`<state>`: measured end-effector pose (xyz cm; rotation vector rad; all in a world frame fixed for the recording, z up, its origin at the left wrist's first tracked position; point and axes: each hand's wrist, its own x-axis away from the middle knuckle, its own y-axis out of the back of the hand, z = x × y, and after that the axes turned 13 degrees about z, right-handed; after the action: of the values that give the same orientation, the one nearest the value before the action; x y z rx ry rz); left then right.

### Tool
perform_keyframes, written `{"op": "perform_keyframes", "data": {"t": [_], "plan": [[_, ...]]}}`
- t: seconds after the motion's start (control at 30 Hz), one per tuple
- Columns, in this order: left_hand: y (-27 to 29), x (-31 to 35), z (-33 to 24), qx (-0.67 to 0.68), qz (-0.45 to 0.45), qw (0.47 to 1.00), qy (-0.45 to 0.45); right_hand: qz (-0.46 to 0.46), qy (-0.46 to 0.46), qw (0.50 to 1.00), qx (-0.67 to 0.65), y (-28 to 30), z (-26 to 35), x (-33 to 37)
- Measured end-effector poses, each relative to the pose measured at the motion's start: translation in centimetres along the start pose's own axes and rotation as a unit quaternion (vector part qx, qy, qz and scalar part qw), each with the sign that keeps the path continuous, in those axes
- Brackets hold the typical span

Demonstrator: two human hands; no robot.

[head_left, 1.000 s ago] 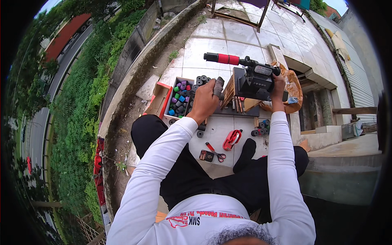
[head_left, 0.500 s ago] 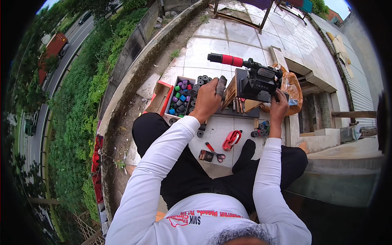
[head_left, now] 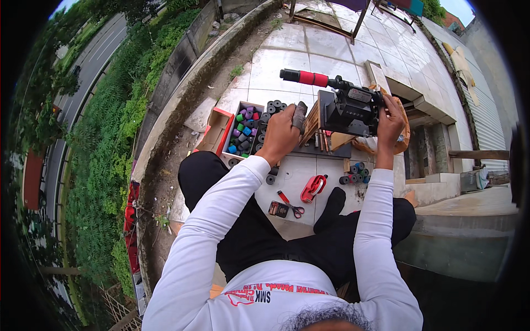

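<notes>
A black electric motor (head_left: 352,113) stands on a dark-topped wooden stand (head_left: 312,122) in front of me. From its left end a spindle carries a cylindrical grip (head_left: 305,78) in red and black. My right hand (head_left: 391,126) is at the motor's right end, fingers curled round its edge. My left hand (head_left: 280,133) is closed on a dark grey, cloth-like piece (head_left: 300,115), left of the stand and below the grip; I cannot make out its exact kind.
An open box of coloured foam rolls (head_left: 243,131) sits left, beside stacked black rolls (head_left: 274,106). Scissors (head_left: 298,212), a small dark pack (head_left: 278,209), a red strap-like item (head_left: 313,189) and more rolls (head_left: 356,175) lie near my legs. An orange bag (head_left: 406,129) is behind my right hand.
My right hand has moved up and to the right, from the motor's lower right corner to its right end. The left hand stays nearly in place.
</notes>
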<state>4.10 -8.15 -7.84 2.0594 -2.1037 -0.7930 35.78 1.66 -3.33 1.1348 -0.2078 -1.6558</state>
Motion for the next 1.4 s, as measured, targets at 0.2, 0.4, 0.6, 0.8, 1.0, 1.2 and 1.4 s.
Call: {"op": "perform_keyframes", "data": {"t": [0.2, 0.4, 0.6, 0.8, 1.0, 1.2, 1.4], "plan": [[-0.2, -0.2, -0.4, 0.007, 0.011, 1.000, 0.009, 0.033, 0.069, 0.996, 0.043, -1.9, -3.7, -4.0], [0.0, -0.1, -0.2, 0.016, -0.001, 1.000, 0.009, 0.084, 0.036, 0.995, 0.039, -4.3, -5.3, -2.9], [-0.1, -0.3, -0.4, 0.027, -0.001, 1.000, 0.015, 0.110, 0.033, 0.993, 0.032, -5.2, -6.6, 1.2], [-0.1, -0.3, -0.5, 0.005, 0.002, 1.000, 0.009, 0.075, 0.003, 0.997, 0.006, -4.0, -4.0, 5.6], [-0.3, -0.4, -0.5, 0.011, 0.000, 1.000, 0.011, 0.041, -0.072, 0.996, -0.036, -2.0, -2.2, 7.6], [-0.5, -0.4, -0.3, 0.009, -0.006, 1.000, 0.000, -0.012, -0.024, 1.000, -0.015, -0.5, 0.1, 6.2], [-0.6, -0.4, -0.1, 0.009, 0.006, 1.000, 0.004, -0.027, 0.030, 0.999, 0.014, -0.1, 0.1, 1.0]]}}
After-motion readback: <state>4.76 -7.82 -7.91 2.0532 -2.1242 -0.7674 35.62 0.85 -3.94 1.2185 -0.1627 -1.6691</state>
